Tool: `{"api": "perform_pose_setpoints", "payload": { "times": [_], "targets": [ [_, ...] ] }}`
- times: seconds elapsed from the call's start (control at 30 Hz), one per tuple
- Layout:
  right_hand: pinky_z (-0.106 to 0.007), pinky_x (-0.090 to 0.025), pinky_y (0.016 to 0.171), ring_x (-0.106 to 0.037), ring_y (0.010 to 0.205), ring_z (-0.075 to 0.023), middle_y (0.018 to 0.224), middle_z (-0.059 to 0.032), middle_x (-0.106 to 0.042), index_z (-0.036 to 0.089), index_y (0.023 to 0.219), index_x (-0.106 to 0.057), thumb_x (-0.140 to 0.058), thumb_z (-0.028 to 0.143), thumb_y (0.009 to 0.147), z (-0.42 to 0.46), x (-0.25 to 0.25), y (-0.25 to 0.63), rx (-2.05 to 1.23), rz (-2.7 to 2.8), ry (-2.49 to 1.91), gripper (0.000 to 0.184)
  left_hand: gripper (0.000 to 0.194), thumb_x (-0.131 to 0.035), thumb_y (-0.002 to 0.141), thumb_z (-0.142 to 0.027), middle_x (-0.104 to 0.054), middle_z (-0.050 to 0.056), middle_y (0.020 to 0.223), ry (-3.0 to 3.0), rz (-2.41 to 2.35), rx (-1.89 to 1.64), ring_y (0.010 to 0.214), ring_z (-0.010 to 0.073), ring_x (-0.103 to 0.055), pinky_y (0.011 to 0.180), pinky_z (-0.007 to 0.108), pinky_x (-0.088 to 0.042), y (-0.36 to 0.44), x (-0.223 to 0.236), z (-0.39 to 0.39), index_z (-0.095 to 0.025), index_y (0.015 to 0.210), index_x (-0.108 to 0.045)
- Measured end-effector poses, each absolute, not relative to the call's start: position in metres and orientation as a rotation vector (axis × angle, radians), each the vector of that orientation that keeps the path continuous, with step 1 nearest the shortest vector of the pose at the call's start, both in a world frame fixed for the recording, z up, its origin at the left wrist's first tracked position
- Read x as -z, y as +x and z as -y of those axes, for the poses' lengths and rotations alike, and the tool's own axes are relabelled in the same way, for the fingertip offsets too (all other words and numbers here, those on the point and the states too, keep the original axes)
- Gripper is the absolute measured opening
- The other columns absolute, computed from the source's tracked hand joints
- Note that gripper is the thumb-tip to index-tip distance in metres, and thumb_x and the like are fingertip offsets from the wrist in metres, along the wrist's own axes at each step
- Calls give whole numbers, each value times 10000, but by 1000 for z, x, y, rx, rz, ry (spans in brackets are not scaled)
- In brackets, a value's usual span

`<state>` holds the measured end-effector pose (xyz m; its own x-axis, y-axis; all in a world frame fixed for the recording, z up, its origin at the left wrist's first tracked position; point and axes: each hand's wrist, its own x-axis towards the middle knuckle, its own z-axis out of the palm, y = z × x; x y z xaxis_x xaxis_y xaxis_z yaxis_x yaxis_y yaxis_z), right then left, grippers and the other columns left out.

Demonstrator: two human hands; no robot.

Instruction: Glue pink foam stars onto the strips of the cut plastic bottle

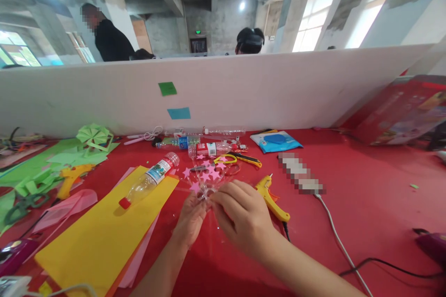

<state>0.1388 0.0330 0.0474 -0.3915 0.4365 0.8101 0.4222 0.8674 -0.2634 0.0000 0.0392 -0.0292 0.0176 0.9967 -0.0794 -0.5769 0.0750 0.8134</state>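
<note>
My left hand (190,220) and my right hand (239,216) meet over the red table (365,195), both with fingers curled round a clear cut plastic bottle piece (206,177) stuck with pink paper stars. The left holds it from below, the right pinches at its near end. A yellow glue gun (270,197) lies just right of my right hand. A clear bottle with a red cap (149,179) rests on a yellow paper sheet (101,236) to the left.
Yellow-handled scissors (226,159), more bottles (209,148) and a blue packet (275,141) lie behind. Green paper cuttings (94,137) and another glue gun (71,177) sit at left. A white cable (339,241) runs right. A white partition (244,88) backs the table; two people stand beyond it.
</note>
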Motion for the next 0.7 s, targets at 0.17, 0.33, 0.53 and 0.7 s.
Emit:
{"api": "perform_pose_setpoints", "payload": {
  "times": [0.17, 0.33, 0.53, 0.7],
  "targets": [
    [-229, -483, 611, -589, 686, -128, 804, -24, -651, 180, 877, -617, -506, 79, 853, -31, -47, 135, -517, 1994, -683, 152, 216, -751, 655, -294, -652, 5, 742, 819, -719, -1438, 730, 170, -621, 683, 280, -478, 0, 32, -38, -202, 824, -653],
    [-213, -515, 651, -637, 707, -114, 844, -19, -672, 187, 960, -562, -522, 80, 854, -31, -40, 134, -565, 1896, -637, 156, 307, -740, 665, -304, -683, 41, 822, 811, -736, -1427, 832, 204, -640, 732, 304, -495, -1, 37, -40, -197, 938, -649],
    [-267, -511, 568, -629, 637, -158, 775, -59, -674, 160, 1028, -561, -435, 142, 934, -30, -34, 136, -199, 2025, -564, 158, 239, -735, 673, -287, -680, 44, 816, 781, -769, -1435, 863, 227, -648, 734, 307, -505, -2, 39, -40, -194, 877, -652],
    [-301, -549, 655, -673, 761, -191, 869, -90, -699, 146, 1146, -533, -449, 132, 933, -32, -34, 135, -202, 2028, -552, 229, 231, -747, 664, -261, -682, 41, 866, 732, -780, -1470, 891, 231, -650, 762, 316, -508, -5, 48, -42, -213, 867, -649]
  ]
}}
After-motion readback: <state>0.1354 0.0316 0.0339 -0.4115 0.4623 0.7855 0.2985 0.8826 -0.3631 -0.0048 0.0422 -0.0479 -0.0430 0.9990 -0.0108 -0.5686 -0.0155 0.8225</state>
